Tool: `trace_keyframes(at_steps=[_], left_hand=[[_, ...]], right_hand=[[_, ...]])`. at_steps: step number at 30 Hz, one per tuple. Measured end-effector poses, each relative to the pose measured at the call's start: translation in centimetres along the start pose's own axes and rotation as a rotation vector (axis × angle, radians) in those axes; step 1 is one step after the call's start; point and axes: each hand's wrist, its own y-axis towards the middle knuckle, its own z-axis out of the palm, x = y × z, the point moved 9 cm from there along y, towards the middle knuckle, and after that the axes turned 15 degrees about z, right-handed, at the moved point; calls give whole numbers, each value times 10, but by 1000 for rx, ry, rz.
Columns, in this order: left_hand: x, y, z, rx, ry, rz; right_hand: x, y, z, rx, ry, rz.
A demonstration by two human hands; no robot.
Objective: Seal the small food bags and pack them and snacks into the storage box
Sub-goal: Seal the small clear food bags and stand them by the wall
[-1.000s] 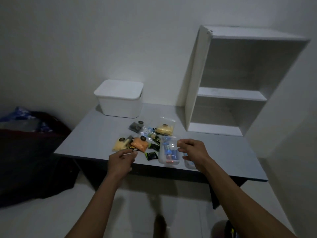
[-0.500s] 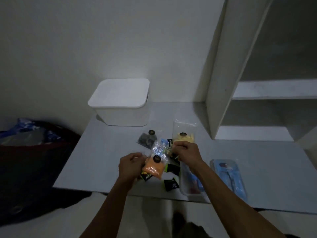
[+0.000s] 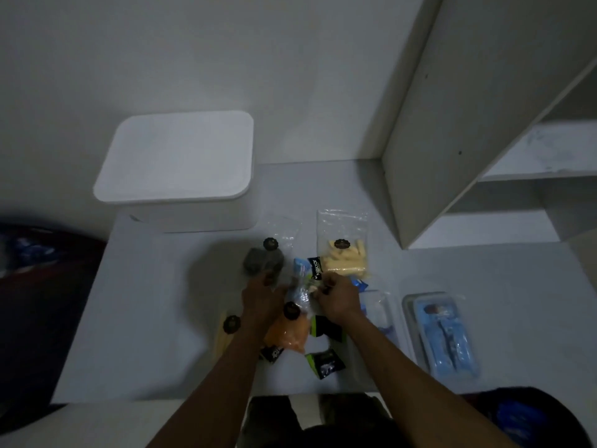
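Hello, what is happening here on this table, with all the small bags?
A person is packing snacks. Both hands, left hand and right hand, pinch the clear top of a small bag of orange food, seemingly to seal it. Other bags, one with yellow sticks and one with dark pieces, lie on the grey table. The white storage box behind them has its lid on.
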Motion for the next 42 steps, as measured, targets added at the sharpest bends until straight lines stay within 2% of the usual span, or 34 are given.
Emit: trace_keyframes(at_steps=[5,12,17,21,27,32,35,42], left_hand=[[0,23,7,84,27,40],[6,17,-3,18,-161,62],[1,-3,-24,-67,-361,35],[-30,-16,-42,-183,-529,56],[-112,-21,-72,-298,-645,181],[-170,-21,-91,-310,-732,280],[-188,-23,-105,-341,-751,292],[-221,-25,-125,-379,-712,417]], right_hand=[[4,10,7,-19,-18,67],[3,10,8,45,73,94],[36,-15,-17,107,90,-123],[78,-37,-46,148,86,-313],[152,-76,-109,71,10,-553],[206,-115,-141,-39,-134,-775],[222,-129,-153,-120,-211,-825],[241,-140,-171,-142,-197,-850]])
